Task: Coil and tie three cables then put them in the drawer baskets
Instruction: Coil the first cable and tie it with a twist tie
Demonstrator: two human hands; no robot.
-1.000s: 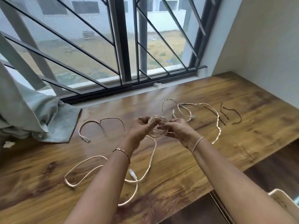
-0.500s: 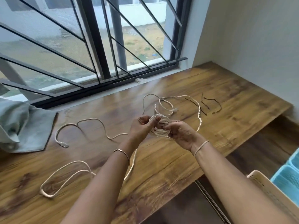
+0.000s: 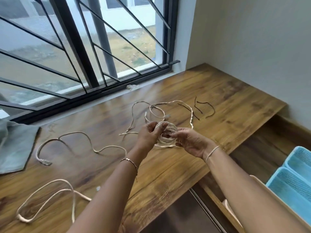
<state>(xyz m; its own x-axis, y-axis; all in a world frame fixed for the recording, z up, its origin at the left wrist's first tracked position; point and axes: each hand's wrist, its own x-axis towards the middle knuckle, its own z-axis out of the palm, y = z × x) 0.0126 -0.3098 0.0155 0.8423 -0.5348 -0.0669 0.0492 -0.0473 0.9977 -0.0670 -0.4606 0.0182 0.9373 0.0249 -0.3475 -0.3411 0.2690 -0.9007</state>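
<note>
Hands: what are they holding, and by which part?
The coiled cable: left hand grips the coil's left side, right hand pinches its right side.

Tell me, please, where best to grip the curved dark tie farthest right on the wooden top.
Pinch the dark tie at its bend, from above: it lies thin and flat on the wooden top, and a middle hold leaves both ends free for tying.

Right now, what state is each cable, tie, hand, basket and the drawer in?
Coil: partly wound, held above the desk, no tie visible.
Left hand: grips the coil.
Right hand: pinches the coil.
Cable at left: uncoiled on the desk.
Thin cable: uncoiled, behind the hands.
Dark ties: lying unused.
Drawer: open.
Blue baskets: in the drawer, no cable visible inside.
</note>
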